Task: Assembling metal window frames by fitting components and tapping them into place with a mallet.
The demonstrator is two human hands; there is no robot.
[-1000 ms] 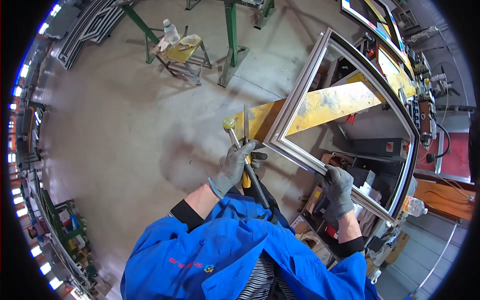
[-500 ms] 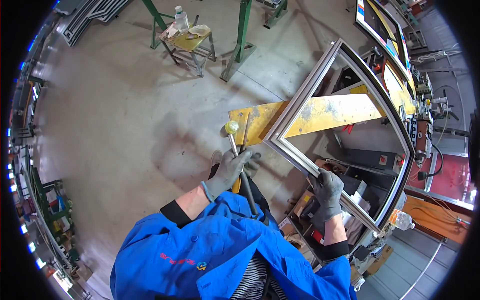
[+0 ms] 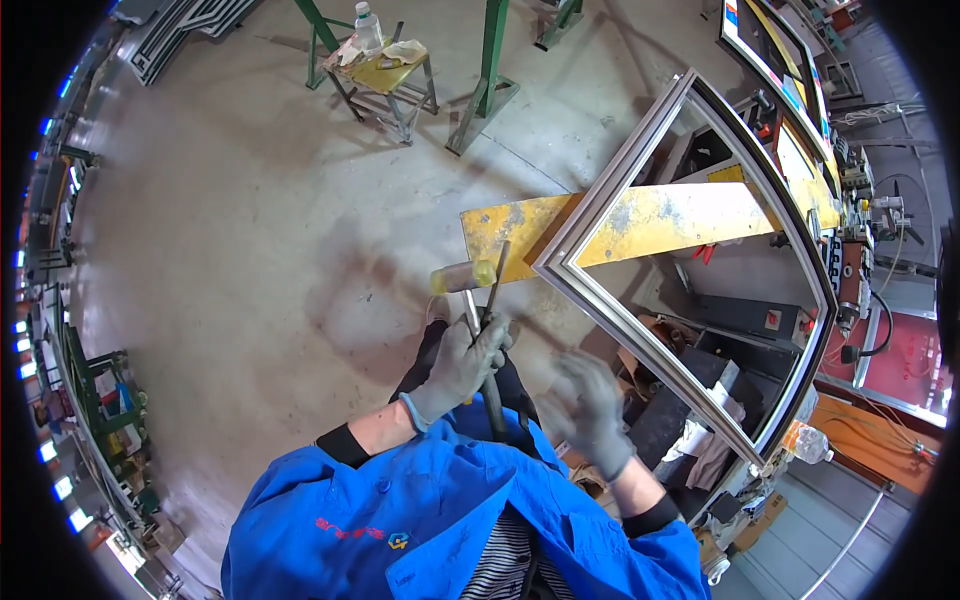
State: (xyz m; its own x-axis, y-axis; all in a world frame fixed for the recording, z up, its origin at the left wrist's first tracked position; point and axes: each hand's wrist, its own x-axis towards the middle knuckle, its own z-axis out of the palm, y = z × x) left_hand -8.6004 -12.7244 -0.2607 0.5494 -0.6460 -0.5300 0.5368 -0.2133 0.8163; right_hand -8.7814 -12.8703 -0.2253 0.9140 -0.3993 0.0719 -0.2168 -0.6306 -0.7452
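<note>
My left hand [image 3: 460, 365], in a grey glove, is closed around a mallet [image 3: 463, 277] with a yellowish, worn head and a dark handle grip. The same hand also holds a thin metal rod [image 3: 499, 272], its tip pointing up beside the mallet head; its lower end is mostly hidden. My right hand [image 3: 588, 408], gloved too, hangs in the air between my body and the window frame, blurred by motion. Its fingers look spread, and no object shows in them. The silvery window frame [image 3: 640, 365] with one curved side lies on a yellow metal beam [image 3: 660, 222], apart from both hands.
Under the frame are boxes and cluttered shelves [image 3: 680, 350]. A small stool [image 3: 385, 75] with a bottle and rags stands far ahead, near a green post [image 3: 490, 60]. Another frame [image 3: 770, 50] lies at the far right. A plastic bottle [image 3: 808, 442] is at the right.
My right hand has let go of the window frame's near edge and moved left, toward my body. The mallet in my left hand has turned, so its head now lies sideways.
</note>
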